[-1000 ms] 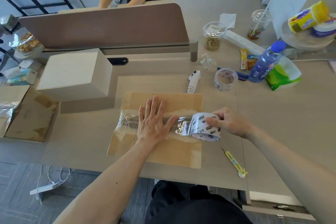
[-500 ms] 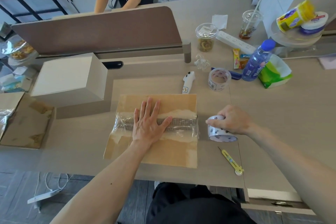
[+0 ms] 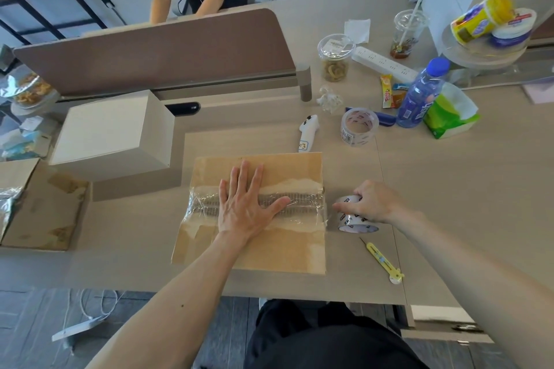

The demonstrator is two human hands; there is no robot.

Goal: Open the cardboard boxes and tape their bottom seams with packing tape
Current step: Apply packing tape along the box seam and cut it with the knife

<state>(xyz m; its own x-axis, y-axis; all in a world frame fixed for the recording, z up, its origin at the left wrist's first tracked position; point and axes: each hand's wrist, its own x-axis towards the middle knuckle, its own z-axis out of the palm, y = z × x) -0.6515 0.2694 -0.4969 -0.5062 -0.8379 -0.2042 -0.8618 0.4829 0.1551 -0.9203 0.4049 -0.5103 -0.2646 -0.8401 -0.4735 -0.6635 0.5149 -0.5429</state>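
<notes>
1. Cardboard box [image 3: 269, 252] sits near-centre on the desk [image 3: 449, 189], bottom seam up and running left-right, with a clear tape strip [image 3: 302, 202] laid along it
2. Left hand [image 3: 242, 210]: flat, fingers spread, pressing the strip at mid-seam, same spot as a second ago
3. Right hand [image 3: 371, 202]: fingers curled round the packing tape roll [image 3: 355, 223], holding it
4. Change: a second ago the roll was over the box's right part; now it rests on the desk just right of the box's right edge, so the pull has cleared the whole seam
5. Tape looks uncut between box edge and roll, can't confirm
6. Read: seam covered, next is probably the cut; yellow utility knife [image 3: 382, 260] lies just near-right of the roll, untouched
</notes>
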